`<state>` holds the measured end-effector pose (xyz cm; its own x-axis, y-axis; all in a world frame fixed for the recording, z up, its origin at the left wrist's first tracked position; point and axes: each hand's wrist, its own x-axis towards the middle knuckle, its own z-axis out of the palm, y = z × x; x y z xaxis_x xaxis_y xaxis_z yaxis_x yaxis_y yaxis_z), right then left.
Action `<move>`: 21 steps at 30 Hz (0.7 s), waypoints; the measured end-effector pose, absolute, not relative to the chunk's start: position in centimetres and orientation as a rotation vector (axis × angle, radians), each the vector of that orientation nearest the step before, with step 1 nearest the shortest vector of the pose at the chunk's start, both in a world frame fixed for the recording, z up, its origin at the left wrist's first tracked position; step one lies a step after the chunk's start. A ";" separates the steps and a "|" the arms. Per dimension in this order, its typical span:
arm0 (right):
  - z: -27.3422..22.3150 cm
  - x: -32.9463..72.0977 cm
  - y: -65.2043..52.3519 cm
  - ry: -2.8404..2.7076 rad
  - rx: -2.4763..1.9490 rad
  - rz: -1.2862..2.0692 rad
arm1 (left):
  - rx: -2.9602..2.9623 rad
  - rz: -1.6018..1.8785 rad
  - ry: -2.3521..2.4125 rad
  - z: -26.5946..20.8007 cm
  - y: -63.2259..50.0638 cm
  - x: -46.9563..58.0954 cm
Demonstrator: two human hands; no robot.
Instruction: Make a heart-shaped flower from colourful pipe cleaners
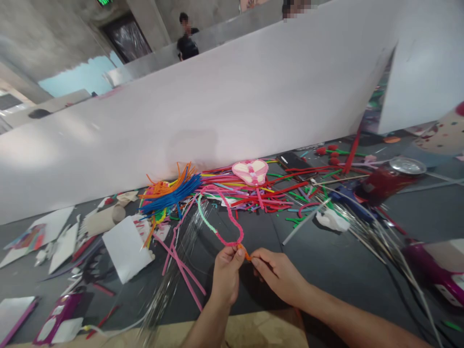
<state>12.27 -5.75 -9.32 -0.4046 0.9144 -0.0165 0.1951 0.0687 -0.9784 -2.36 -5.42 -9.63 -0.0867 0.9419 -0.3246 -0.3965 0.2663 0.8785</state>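
A large loop of twisted pipe cleaners (235, 223), mostly pink with a mint-green stretch on its left side, stands up above my hands. At its lower end, my left hand (227, 271) pinches it between thumb and fingers, where an orange piece joins the pink. That short orange pipe cleaner (245, 253) runs across to my right hand (277, 274), whose thumb and forefinger are closed on its other end. Behind the loop lies a pink-and-cream heart-shaped piece (250, 172) on a pile of coloured pipe cleaners (217, 186). The fingertips partly hide the join.
Blue pipe cleaners (172, 195) lie bundled at the back left, near a cardboard tube (105, 220) and white card (126, 249). A red can (386, 181), a dark phone (295, 166) and a glue gun (348, 193) are to the right. A white partition (253, 106) rises behind.
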 end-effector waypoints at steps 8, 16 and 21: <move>-9.6 11.9 -5.7 -1.388 -1.011 1.762 | 0.494 1.162 1.000 -9.6 -5.5 -2.0; -9.3 11.8 -5.6 -1.151 -0.906 2.029 | 0.489 1.113 0.904 -8.9 -5.8 -1.6; -9.5 11.6 -5.6 -1.183 -0.962 1.910 | 0.508 1.128 0.917 -9.1 -5.7 -1.7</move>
<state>11.56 -5.64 -9.48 -0.4927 0.8386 -0.2325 -0.1658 -0.3527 -0.9209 -1.71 -5.71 -9.14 0.1362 0.9226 -0.3609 -0.5418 0.3744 0.7525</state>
